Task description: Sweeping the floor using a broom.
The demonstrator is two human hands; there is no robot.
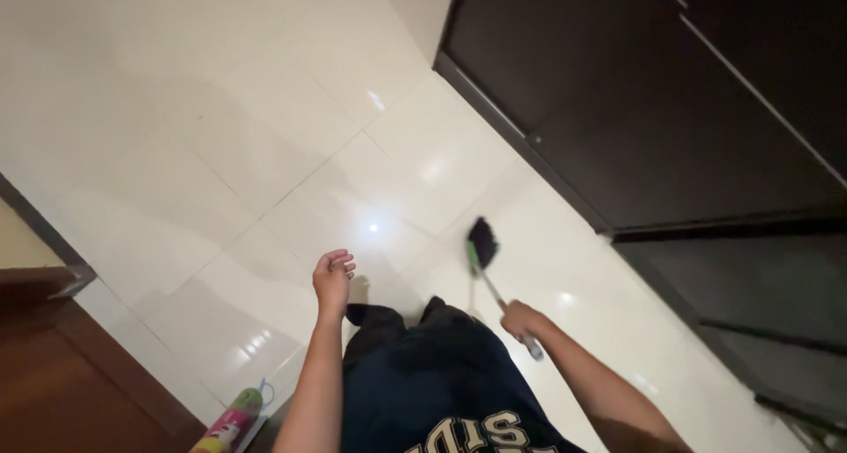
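My right hand (522,318) grips the thin metal handle of a small broom (483,244), whose dark bristle head with a green collar rests on the white tiled floor (265,153) ahead of me. My left hand (333,277) hangs free over the floor, holding nothing, with its fingers loosely curled. My dark shirt and dark trousers fill the lower middle of the view.
Dark cabinet fronts (635,100) run along the right side. At the lower left stand a brown wooden surface (71,374) and a dark frame edge. A green and pink spray can (231,422) lies at the bottom edge near my left arm.
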